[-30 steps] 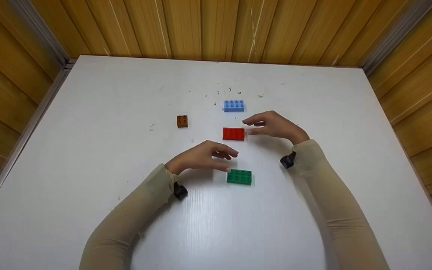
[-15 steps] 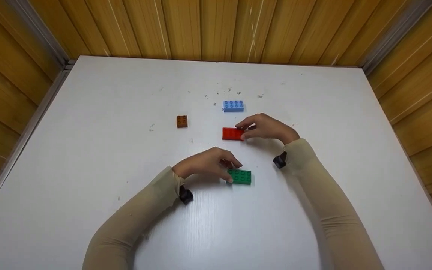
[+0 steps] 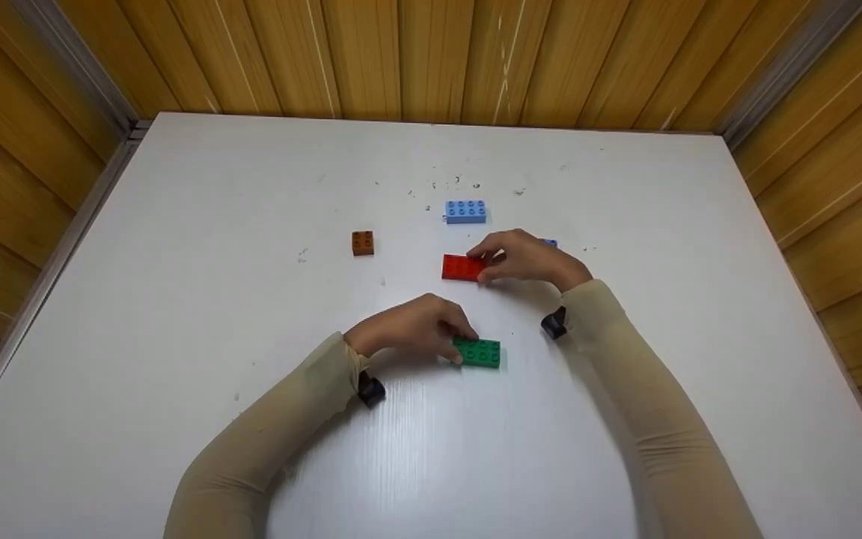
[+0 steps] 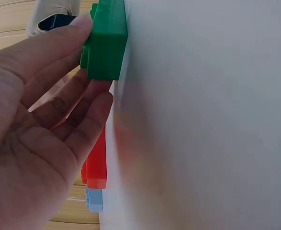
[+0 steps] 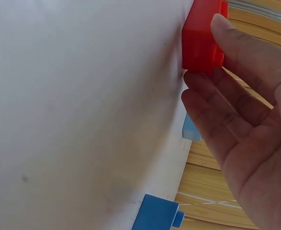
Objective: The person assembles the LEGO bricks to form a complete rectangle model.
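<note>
One green brick (image 3: pixel 482 353) lies on the white tabletop (image 3: pixel 431 457), its left end pinched between the thumb and fingers of the left hand (image 3: pixel 412 327). Farther from the person, the right hand (image 3: pixel 527 258) grips the right end of a red brick (image 3: pixel 459 268). A light blue brick (image 3: pixel 465 212) sits just beyond the red one, a small brown brick (image 3: pixel 363 243) stands well to the left, and a darker blue brick (image 5: pixel 154 213) is mostly hidden behind the right hand in the head view.
</note>
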Tool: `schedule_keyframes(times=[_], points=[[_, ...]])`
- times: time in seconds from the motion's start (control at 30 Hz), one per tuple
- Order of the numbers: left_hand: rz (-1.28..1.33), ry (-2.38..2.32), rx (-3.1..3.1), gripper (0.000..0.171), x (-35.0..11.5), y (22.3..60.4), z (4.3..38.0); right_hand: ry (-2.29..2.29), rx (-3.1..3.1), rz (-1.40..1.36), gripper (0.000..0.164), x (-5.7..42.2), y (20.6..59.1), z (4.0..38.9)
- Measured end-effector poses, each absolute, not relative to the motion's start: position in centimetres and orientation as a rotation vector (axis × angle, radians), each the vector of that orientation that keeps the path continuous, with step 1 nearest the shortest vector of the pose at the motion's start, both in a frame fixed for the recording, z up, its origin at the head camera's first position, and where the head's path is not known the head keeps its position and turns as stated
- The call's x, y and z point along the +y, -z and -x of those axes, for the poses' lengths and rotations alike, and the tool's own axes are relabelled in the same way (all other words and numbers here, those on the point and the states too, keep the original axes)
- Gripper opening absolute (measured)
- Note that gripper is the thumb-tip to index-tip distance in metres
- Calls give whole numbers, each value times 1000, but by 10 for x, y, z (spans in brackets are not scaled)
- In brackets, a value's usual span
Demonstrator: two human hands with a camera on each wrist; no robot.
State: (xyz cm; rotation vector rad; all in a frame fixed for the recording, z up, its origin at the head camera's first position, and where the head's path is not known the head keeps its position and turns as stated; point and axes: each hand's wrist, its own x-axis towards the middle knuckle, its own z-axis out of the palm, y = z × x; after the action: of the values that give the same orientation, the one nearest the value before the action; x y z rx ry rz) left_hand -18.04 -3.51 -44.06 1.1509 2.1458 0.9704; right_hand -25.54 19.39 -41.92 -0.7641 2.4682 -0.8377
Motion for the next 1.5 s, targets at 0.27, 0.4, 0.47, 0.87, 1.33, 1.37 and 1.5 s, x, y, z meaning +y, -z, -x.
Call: schedule_keyframes(times=[0.27, 0.4, 0.47, 0.87, 1.33, 1.37, 1.5], points=[[-1128, -967, 2140, 34, -38, 440, 182, 811, 2477, 761, 41, 194, 420, 255], [-1111, -963, 2154, 34, -41, 441, 184, 816, 2467, 739, 41, 195, 420, 254], [-1099, -958, 2158, 34, -42, 440, 185, 819, 2462, 725, 41, 196, 421, 254], [-1053, -963, 2186, 32, -46, 434, 191, 790, 2462, 714, 41, 200, 419, 252], [-960, -987, 2217, 32, -53, 434, 198, 767, 2454, 696, 41, 207, 418, 250], [-959, -985, 2219, 32, -54, 433, 198, 767, 2453, 694, 41, 208, 418, 250], [-941, -981, 2234, 32, -56, 432, 200, 762, 2450, 688, 41, 210, 416, 249]])
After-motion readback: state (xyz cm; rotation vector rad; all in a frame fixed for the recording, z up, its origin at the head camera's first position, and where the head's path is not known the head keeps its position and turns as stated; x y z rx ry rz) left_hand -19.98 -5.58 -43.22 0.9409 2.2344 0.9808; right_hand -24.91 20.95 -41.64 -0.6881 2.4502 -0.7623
